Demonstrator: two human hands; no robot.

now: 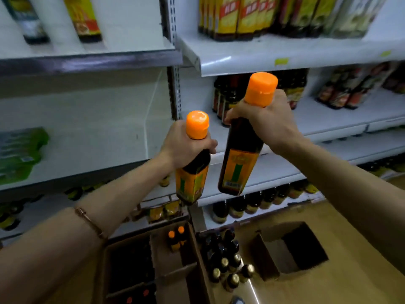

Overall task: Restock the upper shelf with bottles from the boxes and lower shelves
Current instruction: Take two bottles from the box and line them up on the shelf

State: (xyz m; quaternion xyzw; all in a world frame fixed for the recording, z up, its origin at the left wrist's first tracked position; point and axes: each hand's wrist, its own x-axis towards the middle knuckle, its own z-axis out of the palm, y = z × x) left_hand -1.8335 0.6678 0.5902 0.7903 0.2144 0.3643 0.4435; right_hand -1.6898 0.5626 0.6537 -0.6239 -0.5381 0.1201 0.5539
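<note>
A: Head view: our left hand (185,143) and right hand (262,119) each grasp a bottle by the neck, left bottle (192,172), right bottle (240,154), both in the air before the shelves.

B: We should lift them upright onto the upper shelf (285,53) above our right hand, bases first.

A: Dark bodies, orange caps, orange-green labels.
</note>
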